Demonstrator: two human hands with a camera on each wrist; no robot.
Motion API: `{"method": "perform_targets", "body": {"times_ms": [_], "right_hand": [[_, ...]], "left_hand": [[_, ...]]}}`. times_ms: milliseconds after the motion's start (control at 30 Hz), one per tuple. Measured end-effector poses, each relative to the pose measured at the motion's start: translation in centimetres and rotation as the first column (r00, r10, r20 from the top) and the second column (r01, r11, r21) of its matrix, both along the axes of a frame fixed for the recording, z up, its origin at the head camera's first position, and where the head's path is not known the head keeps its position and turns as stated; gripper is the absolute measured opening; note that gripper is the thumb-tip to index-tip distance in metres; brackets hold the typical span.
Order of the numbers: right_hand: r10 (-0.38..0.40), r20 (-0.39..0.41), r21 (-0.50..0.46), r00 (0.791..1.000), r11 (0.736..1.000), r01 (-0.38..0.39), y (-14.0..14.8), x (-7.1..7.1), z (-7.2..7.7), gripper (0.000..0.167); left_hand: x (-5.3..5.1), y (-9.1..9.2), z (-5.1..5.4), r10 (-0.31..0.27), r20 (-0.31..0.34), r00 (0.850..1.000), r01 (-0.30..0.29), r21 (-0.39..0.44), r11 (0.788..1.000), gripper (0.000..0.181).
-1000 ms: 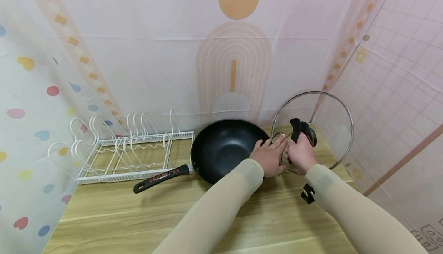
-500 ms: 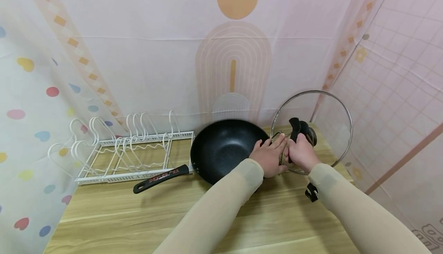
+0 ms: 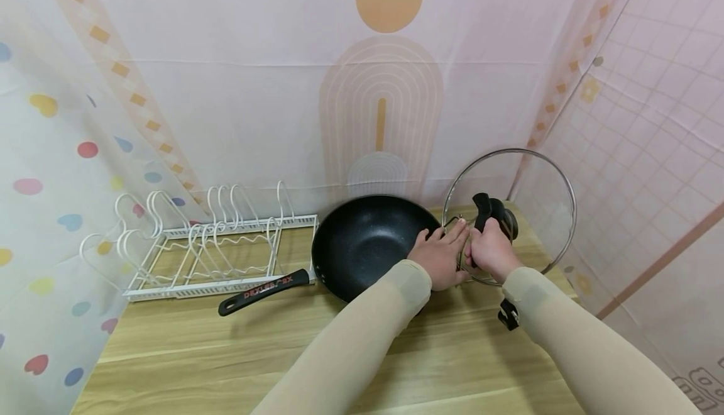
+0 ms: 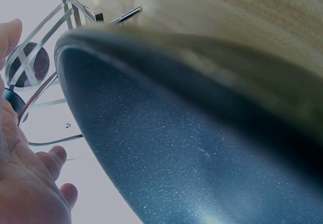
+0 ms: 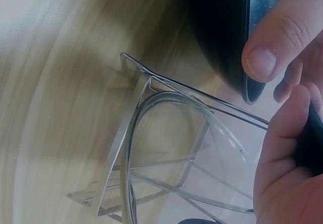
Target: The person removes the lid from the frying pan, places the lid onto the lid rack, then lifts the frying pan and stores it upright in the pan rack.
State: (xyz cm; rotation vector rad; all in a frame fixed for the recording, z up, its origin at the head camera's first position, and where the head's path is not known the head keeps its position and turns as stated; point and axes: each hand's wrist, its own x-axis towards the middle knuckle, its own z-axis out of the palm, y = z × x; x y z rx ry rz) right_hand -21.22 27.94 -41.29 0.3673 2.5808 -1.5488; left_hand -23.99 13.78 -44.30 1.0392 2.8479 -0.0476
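Note:
A clear glass lid (image 3: pixel 540 195) with a metal rim stands upright at the right of the table. My right hand (image 3: pixel 494 251) grips its black handle (image 3: pixel 482 207); in the right wrist view that dark handle (image 5: pixel 310 146) lies against the palm. The lid sits in a silver wire stand (image 5: pixel 151 76), partly covered by my hands in the head view. My left hand (image 3: pixel 438 261) has its fingers extended over the right edge of a black wok (image 3: pixel 367 245), towards the stand. In the left wrist view, the left hand (image 4: pixel 25 183) lies beside the wok's rim.
A white wire rack (image 3: pixel 220 283) with tall loops stands at the left. The wok's long handle (image 3: pixel 263 292) points left, in front of that rack. A patterned curtain (image 3: pixel 254 88) hangs behind the wooden table (image 3: pixel 198 365).
Both hands stay almost where they were. The right forearm has shifted very slightly to the right since a second ago; the lid and wok stand as before.

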Motion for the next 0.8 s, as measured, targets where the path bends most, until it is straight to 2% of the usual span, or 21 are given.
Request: {"method": "perform_targets", "body": {"times_ms": [367, 800], "right_hand": [[0.005, 0.003, -0.01, 1.0, 1.0, -0.005, 0.1, -0.05, -0.09, 0.028], [0.006, 0.016, 0.0, 1.0, 1.0, -0.006, 0.16, 0.0, 0.04, 0.03]], "left_hand": [[0.63, -0.22, 0.69, 0.002, -0.016, 1.0, -0.002, -0.006, 1.0, 0.093], [-0.08, 0.35, -0.24, 0.013, -0.001, 1.0, -0.013, -0.011, 1.0, 0.094]]}}
